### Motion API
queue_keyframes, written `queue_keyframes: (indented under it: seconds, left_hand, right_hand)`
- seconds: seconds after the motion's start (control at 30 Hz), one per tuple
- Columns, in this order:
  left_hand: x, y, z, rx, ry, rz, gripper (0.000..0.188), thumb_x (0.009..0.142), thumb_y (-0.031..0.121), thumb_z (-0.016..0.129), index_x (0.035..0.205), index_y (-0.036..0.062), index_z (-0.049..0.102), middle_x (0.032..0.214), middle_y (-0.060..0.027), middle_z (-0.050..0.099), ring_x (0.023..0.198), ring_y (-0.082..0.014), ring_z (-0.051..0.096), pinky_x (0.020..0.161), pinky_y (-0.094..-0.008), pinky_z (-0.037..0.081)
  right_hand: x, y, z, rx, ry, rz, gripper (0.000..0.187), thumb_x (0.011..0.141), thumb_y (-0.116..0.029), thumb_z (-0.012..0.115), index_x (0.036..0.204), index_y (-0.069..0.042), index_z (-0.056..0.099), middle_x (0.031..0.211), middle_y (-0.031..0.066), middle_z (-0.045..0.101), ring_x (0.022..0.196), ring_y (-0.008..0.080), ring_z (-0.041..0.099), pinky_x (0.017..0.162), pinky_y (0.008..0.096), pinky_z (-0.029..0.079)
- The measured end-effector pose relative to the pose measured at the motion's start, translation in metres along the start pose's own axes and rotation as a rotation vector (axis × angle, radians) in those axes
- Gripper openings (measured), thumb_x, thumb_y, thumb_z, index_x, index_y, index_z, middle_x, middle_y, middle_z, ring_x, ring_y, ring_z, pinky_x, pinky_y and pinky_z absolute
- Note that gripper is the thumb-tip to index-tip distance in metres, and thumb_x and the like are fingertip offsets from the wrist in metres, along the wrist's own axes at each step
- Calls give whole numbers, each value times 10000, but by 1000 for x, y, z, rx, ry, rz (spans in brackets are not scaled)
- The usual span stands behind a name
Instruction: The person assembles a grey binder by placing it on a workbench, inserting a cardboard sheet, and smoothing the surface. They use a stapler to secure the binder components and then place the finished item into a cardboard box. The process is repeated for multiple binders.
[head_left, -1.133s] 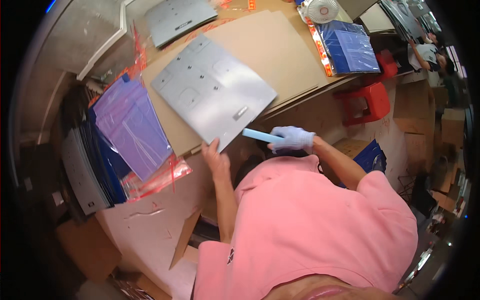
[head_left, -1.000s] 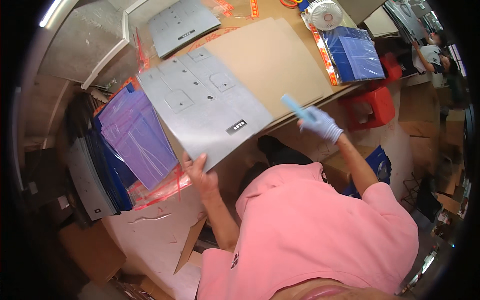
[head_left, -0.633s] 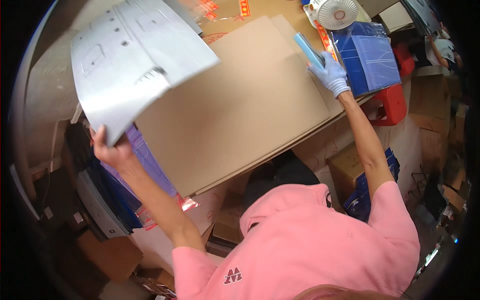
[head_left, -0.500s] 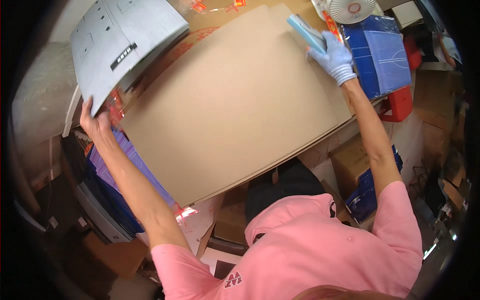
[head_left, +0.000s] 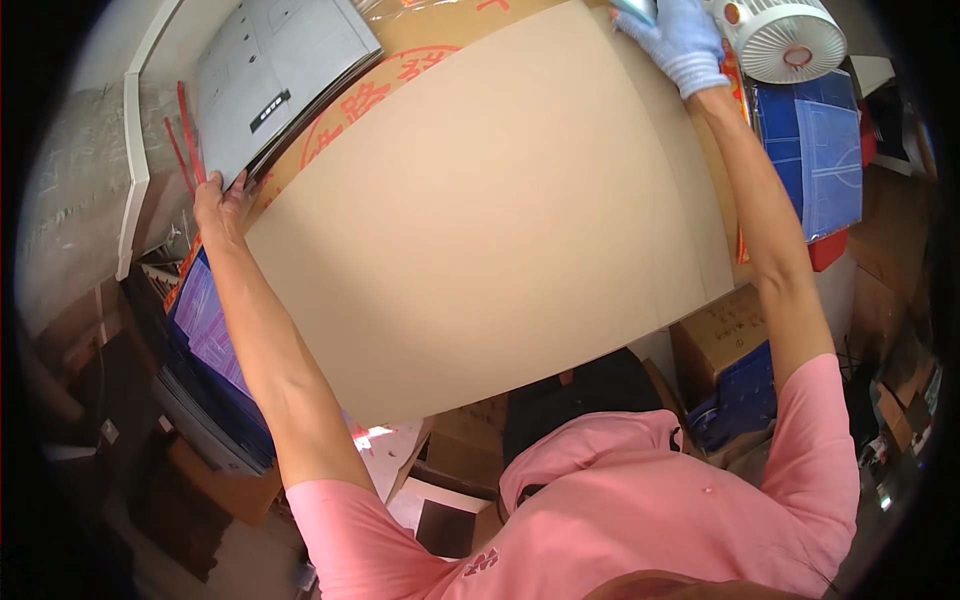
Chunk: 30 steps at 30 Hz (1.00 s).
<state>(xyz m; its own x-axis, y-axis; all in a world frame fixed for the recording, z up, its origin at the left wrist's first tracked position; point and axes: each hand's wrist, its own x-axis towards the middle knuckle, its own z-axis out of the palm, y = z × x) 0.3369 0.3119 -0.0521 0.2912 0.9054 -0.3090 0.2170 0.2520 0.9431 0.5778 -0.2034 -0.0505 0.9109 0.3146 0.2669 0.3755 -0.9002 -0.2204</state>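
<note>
The left hand [head_left: 222,203] reaches far out to the upper left, arm nearly straight, with its fingers curled at the lower corner of a stack of grey sheets [head_left: 275,80] that lies flat at the far left end of the work surface; the fingertips touch the stack's edge, but whether they pinch it or only press against it cannot be told. The sheets sit just beyond the upper left edge of a large brown cardboard sheet [head_left: 500,210], which covers most of the surface between the two arms. The right hand [head_left: 672,38], in a light knitted glove, is stretched to the far right corner of that cardboard, its fingers closed around a pale blue tool [head_left: 637,9] of which only a small end shows at the picture's top edge. Just to the right of this hand stands a small white fan [head_left: 785,38], and below the fan lies a pile of blue plastic folders [head_left: 815,160]. A second or so ago the grey sheet lay on the cardboard close to the body with both hands near its lower edge; half a second ago the left hand held it lifted off to the left, and now it rests on the stack, while the gloved hand has moved from the near edge to the far corner.
</note>
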Motion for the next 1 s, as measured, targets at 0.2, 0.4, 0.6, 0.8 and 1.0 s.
queue_keyframes:
  seconds: [0.2, 0.4, 0.6, 0.8, 1.0]
  left_hand:
    - [-68, 11, -33, 768, 108, 371, 443, 835, 300, 629, 1016, -97, 554, 858, -152, 635, 723, -279, 624, 686, -384, 526]
    - [-164, -65, -159, 1283, 195, 425, 675, 823, 418, 602, 1186, -138, 481, 1192, -353, 469, 1119, -449, 455, 974, -474, 349]
    - [-251, -102, -207, 1319, 183, -21, 695, 838, 404, 584, 1237, -142, 425, 1252, -352, 421, 1180, -447, 411, 1014, -450, 316]
    - [-271, -89, -202, 1299, 38, 6, 646, 861, 333, 558, 1255, -153, 395, 1310, -334, 384, 1247, -430, 363, 1051, -425, 287]
    - [-280, -70, -210, 1260, -24, 134, 532, 869, 234, 550, 1232, -138, 439, 1304, -304, 418, 1230, -422, 393, 1034, -412, 319]
  right_hand:
    - [34, -18, 18, -72, -83, -56, 489, 663, -403, 724, 977, -70, 550, 942, 174, 587, 908, 335, 565, 791, 430, 448]
    - [22, 2, 23, -62, 157, -282, 510, 761, -324, 643, 1146, -23, 495, 1107, 201, 523, 1053, 352, 498, 900, 411, 407]
    - [-124, -49, -9, 193, -44, -431, 620, 808, -226, 645, 1357, -70, 401, 1386, 159, 399, 1297, 341, 341, 1056, 413, 285]
    - [-238, -105, -13, 145, -251, -406, 571, 812, -277, 611, 1333, -122, 435, 1393, 103, 393, 1310, 295, 329, 1088, 471, 175]
    - [-254, -130, -10, 91, -200, -382, 528, 830, -289, 587, 1310, -118, 451, 1380, 90, 406, 1299, 284, 341, 1088, 471, 182]
